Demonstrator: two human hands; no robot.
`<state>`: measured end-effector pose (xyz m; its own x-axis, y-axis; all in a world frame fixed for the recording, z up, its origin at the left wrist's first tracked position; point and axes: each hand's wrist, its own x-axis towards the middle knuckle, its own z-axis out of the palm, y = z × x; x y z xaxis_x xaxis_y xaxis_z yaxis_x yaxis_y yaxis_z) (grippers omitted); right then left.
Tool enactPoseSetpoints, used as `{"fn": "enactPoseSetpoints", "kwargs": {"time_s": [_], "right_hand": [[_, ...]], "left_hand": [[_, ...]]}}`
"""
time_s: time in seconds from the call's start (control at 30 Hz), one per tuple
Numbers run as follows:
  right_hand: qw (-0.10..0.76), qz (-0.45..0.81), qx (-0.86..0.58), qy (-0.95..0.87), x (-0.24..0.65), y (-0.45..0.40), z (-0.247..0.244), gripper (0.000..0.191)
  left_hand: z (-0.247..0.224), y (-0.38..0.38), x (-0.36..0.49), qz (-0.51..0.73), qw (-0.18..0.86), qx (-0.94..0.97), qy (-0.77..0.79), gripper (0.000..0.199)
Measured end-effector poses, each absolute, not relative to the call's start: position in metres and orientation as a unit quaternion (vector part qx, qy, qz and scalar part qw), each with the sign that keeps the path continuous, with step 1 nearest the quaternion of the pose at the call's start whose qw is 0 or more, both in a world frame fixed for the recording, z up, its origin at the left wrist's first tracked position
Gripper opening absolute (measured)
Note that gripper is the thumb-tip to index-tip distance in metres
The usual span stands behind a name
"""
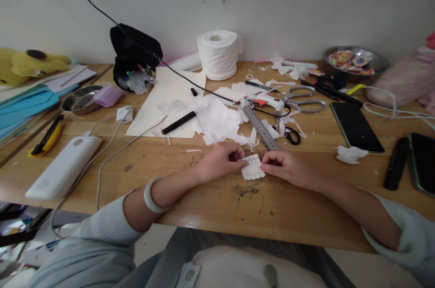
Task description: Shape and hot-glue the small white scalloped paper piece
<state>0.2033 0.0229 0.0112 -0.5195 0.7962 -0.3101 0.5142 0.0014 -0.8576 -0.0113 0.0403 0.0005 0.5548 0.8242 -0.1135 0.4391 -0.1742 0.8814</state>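
A small white paper piece (253, 168) with a scalloped outline and black drawn loops along its border is held just above the wooden table, near its front. My left hand (222, 161) pinches its left edge between thumb and fingers. On the other side, my right hand (283, 168) has thumb and forefinger closed on the right edge. A metal ruler (261, 128) lies right behind the piece, its near end close to my right fingers. White paper scraps (217, 118) are heaped behind my left hand.
Scissors (307, 106), a glue gun (268, 101) and a black marker (179, 122) lie behind my hands. A paper roll (218, 55) stands by the wall. A power bank (64, 168) with cables is left; a phone (356, 127) and crumpled tissue (351, 154) are right.
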Motion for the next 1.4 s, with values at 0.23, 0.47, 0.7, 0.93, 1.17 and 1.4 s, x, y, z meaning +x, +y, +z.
{"fn": "enactPoseSetpoints", "kwargs": {"time_s": [0.23,0.47,0.7,0.93,1.17,1.4], "right_hand": [[0.146,0.538,-0.472,-0.683,0.205,0.023,0.009,0.025],[0.142,0.540,-0.475,-0.680,0.202,0.023,0.013,0.025],[0.147,0.539,-0.469,-0.684,0.201,0.022,0.014,0.024],[0.150,0.532,-0.463,-0.693,0.201,0.022,0.013,0.023],[0.147,0.538,-0.461,-0.690,0.202,0.022,0.011,0.023],[0.145,0.543,-0.466,-0.683,0.202,0.023,0.012,0.023]], "left_hand": [[0.008,0.039,-0.012,0.207,0.399,0.782,0.432,0.014],[0.005,0.037,-0.015,0.182,0.257,0.865,0.390,0.006],[0.007,0.035,-0.013,0.153,0.156,0.910,0.353,0.011],[0.006,0.033,-0.011,0.159,0.149,0.913,0.345,0.012],[0.005,0.037,-0.012,0.172,0.271,0.862,0.393,0.007],[0.001,0.044,-0.018,0.264,0.409,0.731,0.478,0.026]]}}
